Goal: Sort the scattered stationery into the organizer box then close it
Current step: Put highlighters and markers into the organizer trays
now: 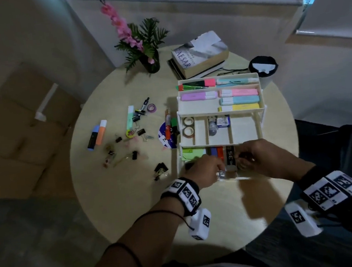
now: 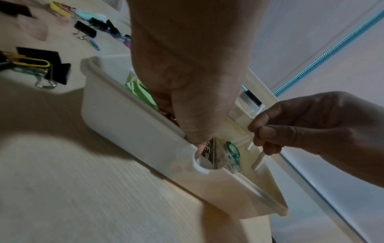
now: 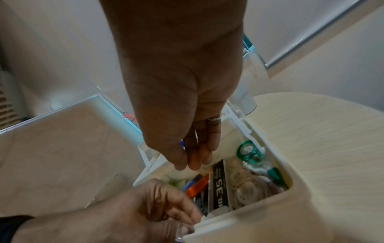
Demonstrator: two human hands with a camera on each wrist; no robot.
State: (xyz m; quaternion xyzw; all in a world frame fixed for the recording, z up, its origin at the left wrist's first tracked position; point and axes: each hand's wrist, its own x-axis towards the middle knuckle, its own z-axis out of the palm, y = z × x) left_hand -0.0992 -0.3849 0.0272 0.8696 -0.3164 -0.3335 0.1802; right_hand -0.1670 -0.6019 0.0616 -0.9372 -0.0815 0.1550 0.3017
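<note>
The white organizer box (image 1: 221, 112) stands open in tiers, with highlighters on top and tape rolls in the middle. Both my hands are in its bottom tray (image 2: 124, 123). My left hand (image 1: 206, 169) curls at the front wall and pinches a small clear item (image 3: 180, 230). Its thumb (image 2: 197, 136) touches a black labelled packet (image 3: 219, 185). My right hand (image 3: 193, 157) hangs over the tray with fingers loosely curled and nothing visible between them. Below it lie rubber bands (image 3: 245, 189) and a green tape dispenser (image 3: 247, 150). Green sticky notes (image 1: 192, 153) fill the tray's left end.
Loose on the round table's left half lie binder clips (image 1: 161, 170), two highlighters (image 1: 97, 136), a mint highlighter (image 1: 130, 117), a purple tape roll (image 1: 151, 108) and an orange pen (image 1: 167, 124). A flower vase (image 1: 149, 56), stacked books (image 1: 200, 54) and a black-lidded cup (image 1: 263, 66) stand behind.
</note>
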